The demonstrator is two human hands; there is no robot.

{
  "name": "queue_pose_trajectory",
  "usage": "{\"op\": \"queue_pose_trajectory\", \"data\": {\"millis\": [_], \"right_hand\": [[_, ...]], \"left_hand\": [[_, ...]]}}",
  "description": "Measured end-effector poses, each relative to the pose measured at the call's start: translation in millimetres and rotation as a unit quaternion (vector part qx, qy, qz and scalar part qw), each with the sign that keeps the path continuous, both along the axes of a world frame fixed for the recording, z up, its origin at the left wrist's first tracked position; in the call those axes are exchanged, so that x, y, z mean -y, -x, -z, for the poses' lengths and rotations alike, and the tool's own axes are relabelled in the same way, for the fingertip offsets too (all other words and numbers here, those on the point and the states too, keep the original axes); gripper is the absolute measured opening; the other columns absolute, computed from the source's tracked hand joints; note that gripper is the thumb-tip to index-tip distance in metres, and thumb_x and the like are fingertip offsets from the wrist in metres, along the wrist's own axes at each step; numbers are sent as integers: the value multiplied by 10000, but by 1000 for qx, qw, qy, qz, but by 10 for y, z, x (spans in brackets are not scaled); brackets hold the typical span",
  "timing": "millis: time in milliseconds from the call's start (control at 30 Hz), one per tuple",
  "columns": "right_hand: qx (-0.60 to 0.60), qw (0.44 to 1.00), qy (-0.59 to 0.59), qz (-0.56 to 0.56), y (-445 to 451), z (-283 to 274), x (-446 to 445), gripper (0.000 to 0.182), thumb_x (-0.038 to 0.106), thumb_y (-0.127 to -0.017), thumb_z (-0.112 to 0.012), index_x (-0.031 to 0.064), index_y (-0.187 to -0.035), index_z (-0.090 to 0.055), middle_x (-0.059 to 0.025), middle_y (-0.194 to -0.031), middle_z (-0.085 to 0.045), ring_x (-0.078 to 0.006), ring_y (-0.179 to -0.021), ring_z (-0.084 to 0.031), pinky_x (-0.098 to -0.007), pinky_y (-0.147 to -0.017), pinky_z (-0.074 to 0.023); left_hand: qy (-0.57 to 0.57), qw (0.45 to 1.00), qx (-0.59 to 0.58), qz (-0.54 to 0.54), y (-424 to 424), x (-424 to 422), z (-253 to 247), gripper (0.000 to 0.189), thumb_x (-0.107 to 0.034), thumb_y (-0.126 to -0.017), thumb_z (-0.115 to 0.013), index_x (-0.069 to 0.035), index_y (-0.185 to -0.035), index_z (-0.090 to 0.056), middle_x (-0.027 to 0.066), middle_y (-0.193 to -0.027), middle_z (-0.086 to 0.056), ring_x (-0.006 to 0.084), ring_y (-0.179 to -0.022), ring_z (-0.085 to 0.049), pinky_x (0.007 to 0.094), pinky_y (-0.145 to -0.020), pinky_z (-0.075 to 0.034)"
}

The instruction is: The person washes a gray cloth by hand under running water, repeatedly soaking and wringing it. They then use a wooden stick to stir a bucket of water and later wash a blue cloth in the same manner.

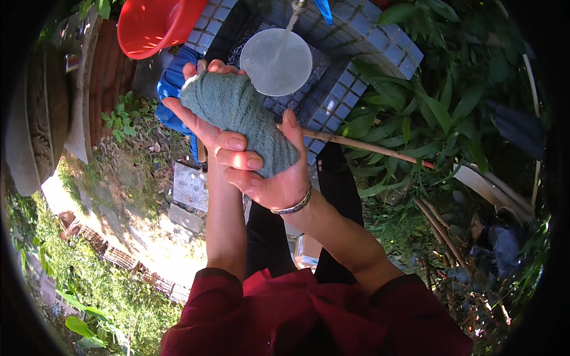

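Note:
A grey-green cloth (236, 104), bunched and twisted into a thick roll, is held in front of me with both hands. My left hand (200, 124) grips its upper left end, with fingertips showing over the far edge. The lower right end lies in my right hand (287, 184), its fingers curled around the cloth and a patterned bracelet on the wrist. Just beyond the cloth, water runs from a metal tap (299, 6) into a round, pale container (276, 62). The container stands inside a blue-tiled sink (340, 95).
A red plastic basin (156, 26) is at the upper left, above a blue cloth (171, 104). A wooden stick (365, 146) juts right from behind my right hand towards leafy plants (427, 98). Paving slabs (189, 184) lie at the left of my legs.

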State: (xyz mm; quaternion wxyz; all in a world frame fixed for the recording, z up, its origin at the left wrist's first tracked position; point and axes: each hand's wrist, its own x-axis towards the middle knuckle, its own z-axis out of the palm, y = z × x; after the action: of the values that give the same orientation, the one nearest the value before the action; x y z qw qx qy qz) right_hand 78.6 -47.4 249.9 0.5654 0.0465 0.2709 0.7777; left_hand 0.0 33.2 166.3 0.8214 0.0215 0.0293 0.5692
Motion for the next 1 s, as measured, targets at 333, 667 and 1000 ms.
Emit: {"op": "queue_pose_trajectory", "data": {"millis": [333, 667, 1000], "right_hand": [[872, 313, -173, -334, -540, 1321, -225, 537, 230, -754, -617, -38, -1127, -339, -218, -823, -603, -350, -669, -613, -383, -564, -487], [930, -81, -263, -245, -1197, 2006, -317, 341, 104, -749, -533, 42, -1073, -443, -114, -882, -583, -246, -848, -577, -380, -690, -458], [958, 191, -161, -141, -1231, 1526, 370, 560, 43, -686, -607, 55, -1214, -421, -124, -1028, -509, -303, -972, -460, -403, -822, -375]], "left_hand": [[-44, 722, -655, 220, -270, -459, 676, 234, -234, -827, -577, -15, -748, -580, 30, -665, -542, 98, -657, -531, 236, -549, -411], [188, 850, -378, 314, -234, -128, 1036, 134, -125, -813, -564, -69, -929, -527, 70, -1004, -501, 257, -988, -533, 555, -812, -478], [124, 727, -672, 69, -736, -485, 1799, 281, -2, -667, -593, -63, -917, -480, 85, -899, -503, 173, -750, -509, 269, -601, -449]]}}
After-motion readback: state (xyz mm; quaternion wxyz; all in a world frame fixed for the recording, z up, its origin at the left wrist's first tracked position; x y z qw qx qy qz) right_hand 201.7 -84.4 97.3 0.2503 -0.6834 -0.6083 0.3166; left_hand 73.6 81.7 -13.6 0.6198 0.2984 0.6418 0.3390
